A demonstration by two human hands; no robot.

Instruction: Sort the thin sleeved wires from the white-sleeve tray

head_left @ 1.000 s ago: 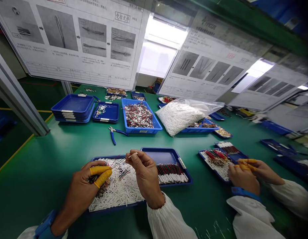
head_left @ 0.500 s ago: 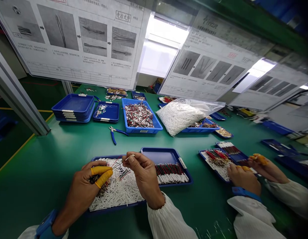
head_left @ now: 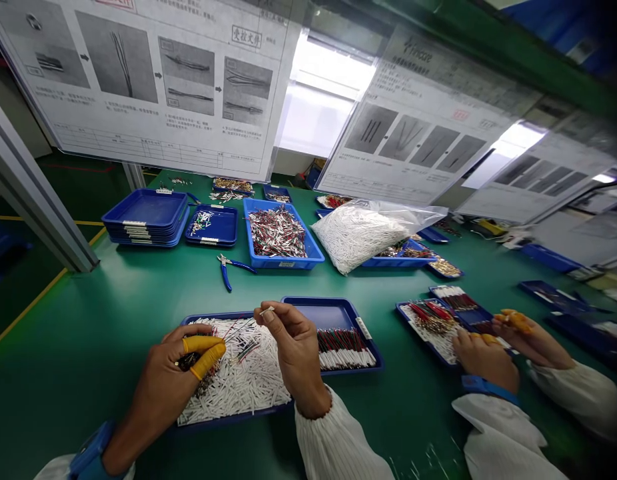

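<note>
My left hand (head_left: 173, 373), with yellow finger cots on thumb and index finger, pinches thin wires (head_left: 237, 331) over a blue tray (head_left: 223, 421). More wire pieces are bunched behind its fingers. White sleeves (head_left: 261, 390) cover most of that tray. To the right, the fingertips of my right hand (head_left: 293, 343) close on a small white sleeve (head_left: 266, 311) at the far end of the wires, which stretch between both hands. Beside my right hand stands a second blue tray (head_left: 318, 305), holding a row of dark red and green wires with white ends (head_left: 346, 350).
Blue-handled nippers (head_left: 226, 275) lie behind the trays, near stacked blue trays (head_left: 146, 207). A blue bin (head_left: 286, 263) of wire pieces and a bag of white sleeves (head_left: 361, 233) stand farther back. At right, a co-worker's hands (head_left: 488, 363) work over another tray (head_left: 423, 333).
My right hand has shifted slightly to the right, away from my left, with the white sleeve in its fingertips. My left hand has stayed nearly in place.
</note>
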